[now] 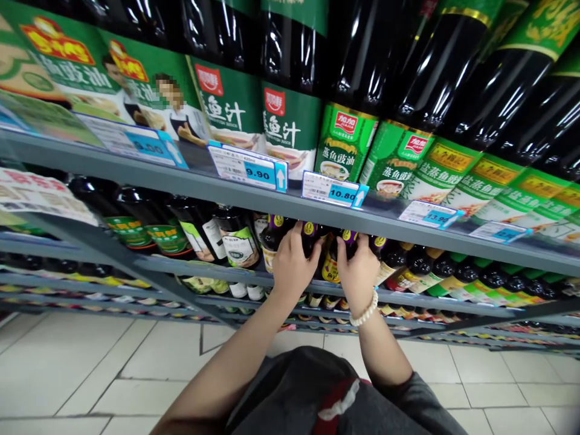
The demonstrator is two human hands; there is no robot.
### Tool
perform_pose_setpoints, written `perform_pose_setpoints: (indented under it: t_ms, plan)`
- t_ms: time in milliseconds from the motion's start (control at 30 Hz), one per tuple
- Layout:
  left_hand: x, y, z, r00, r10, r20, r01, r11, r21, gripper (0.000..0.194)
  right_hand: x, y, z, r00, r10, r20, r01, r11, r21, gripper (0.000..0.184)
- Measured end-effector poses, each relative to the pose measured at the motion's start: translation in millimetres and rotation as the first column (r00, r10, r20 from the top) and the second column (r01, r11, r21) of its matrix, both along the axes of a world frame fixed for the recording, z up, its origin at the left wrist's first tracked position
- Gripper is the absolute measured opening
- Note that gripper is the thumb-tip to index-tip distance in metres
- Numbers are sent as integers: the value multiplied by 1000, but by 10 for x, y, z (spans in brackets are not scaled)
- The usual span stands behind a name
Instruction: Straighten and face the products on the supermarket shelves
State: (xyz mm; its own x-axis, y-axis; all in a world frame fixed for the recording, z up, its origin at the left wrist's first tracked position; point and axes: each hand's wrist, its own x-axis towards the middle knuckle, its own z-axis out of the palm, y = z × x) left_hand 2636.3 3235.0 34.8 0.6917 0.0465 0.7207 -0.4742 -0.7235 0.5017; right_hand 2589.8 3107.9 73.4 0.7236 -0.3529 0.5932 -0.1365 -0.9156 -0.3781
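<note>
On the grey metal lower shelf point(167, 266), our left hand point(294, 261) parts thumb and fingers around one upright, dark, glossy, purple-topped bottle point(309, 229), while our right hand point(359, 269), fingers likewise parted, brackets its upright purple-topped neighbour point(348, 235); whether either clamps, we cannot tell.

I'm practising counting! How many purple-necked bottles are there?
4: one bottle left of the left hand, one between its thumb and finger, one between the right hand's thumb and finger, one just right of that hand. The shelf may hide more.
</note>
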Motion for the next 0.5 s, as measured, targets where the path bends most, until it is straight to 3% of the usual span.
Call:
perform_pose_setpoints:
  t_ms: [133, 200, 267, 333, 500]
  plan:
    - [10, 0, -42, 999, 25, 22, -25, 1000, 6, 55, -172, -139, -16, 962, 158, 221, -193, 970, 147, 35]
    - [15, 2, -52, 998, 39, 41, -39, 999, 5, 53, -314, -286, -18, 892, 116, 438, -228, 950, 213, 23]
    - [14, 6, -42, 998, 35, 49, -35, 999, 2, 54, -419, -441, -18, 828, 3, 561, -174, 952, 252, 18]
    - [8, 8, -19, 999, 24, 45, -24, 1000, -2, 55, -435, -557, -22, 832, -35, 553, -123, 961, 246, 20]
    - [-5, 8, 22, 1000, -1, -2, 1, 1000, -22, 56, -151, -609, -53, 947, -68, 313, 27, 991, 134, 40]
